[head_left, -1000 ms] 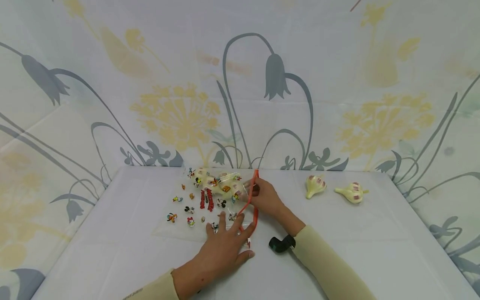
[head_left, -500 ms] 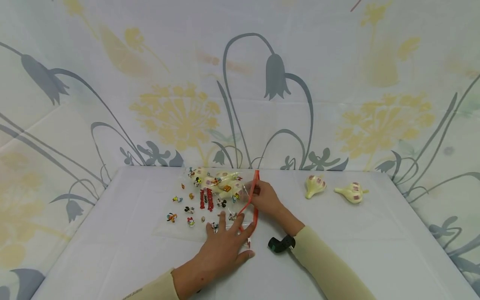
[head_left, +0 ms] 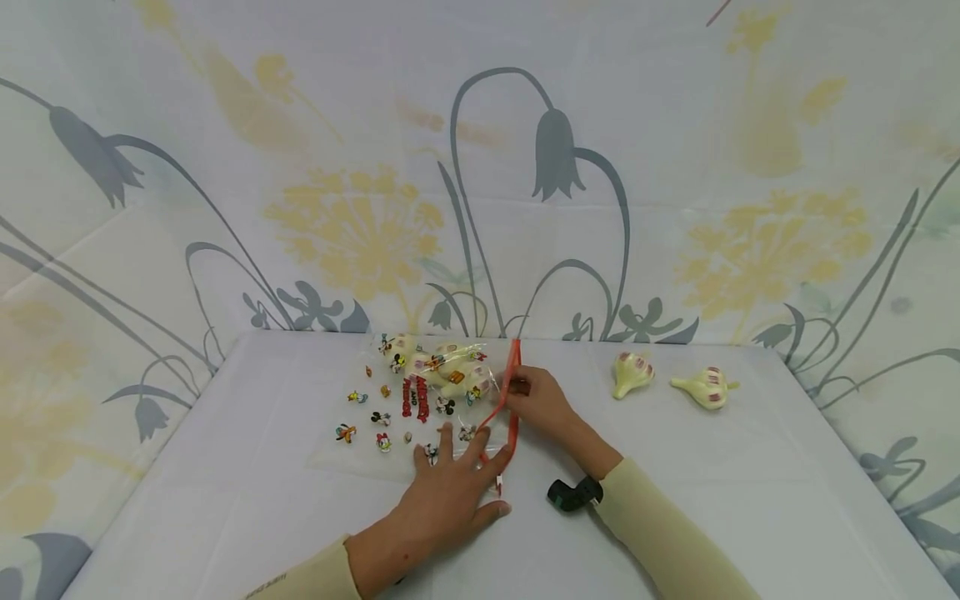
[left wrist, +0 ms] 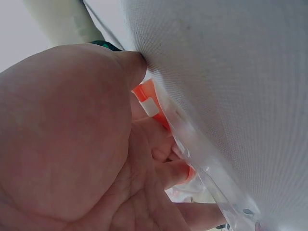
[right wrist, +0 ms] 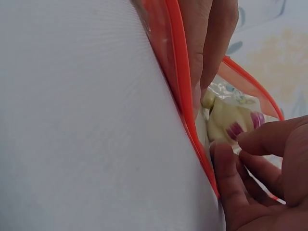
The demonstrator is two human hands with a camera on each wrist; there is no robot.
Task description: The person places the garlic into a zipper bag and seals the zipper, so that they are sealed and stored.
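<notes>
A clear zip bag (head_left: 356,458) printed with cartoon figures lies on the white table, its orange-edged mouth (head_left: 513,432) facing right. Garlic bulbs (head_left: 454,380) show through the plastic near the back; their exact number is hard to tell. With fingers spread, my left hand (head_left: 442,504) presses the near side of the bag by the mouth. My right hand (head_left: 542,407) is at the parted opening, fingers loosely bent just inside it. In the right wrist view a garlic bulb (right wrist: 231,118) sits in the bag beside those fingertips; whether they touch it cannot be told.
To the right of the bag, two loose garlic bulbs lie on the table, one nearer (head_left: 632,374) and one farther right (head_left: 705,387). A dark wrist device (head_left: 574,494) sits at the right wrist. Flower-patterned cloth (head_left: 480,208) rises behind the table.
The garlic in the bag shifted slightly deeper, and my right hand has drawn back a little toward the right and the near side. My left hand stays in place.
</notes>
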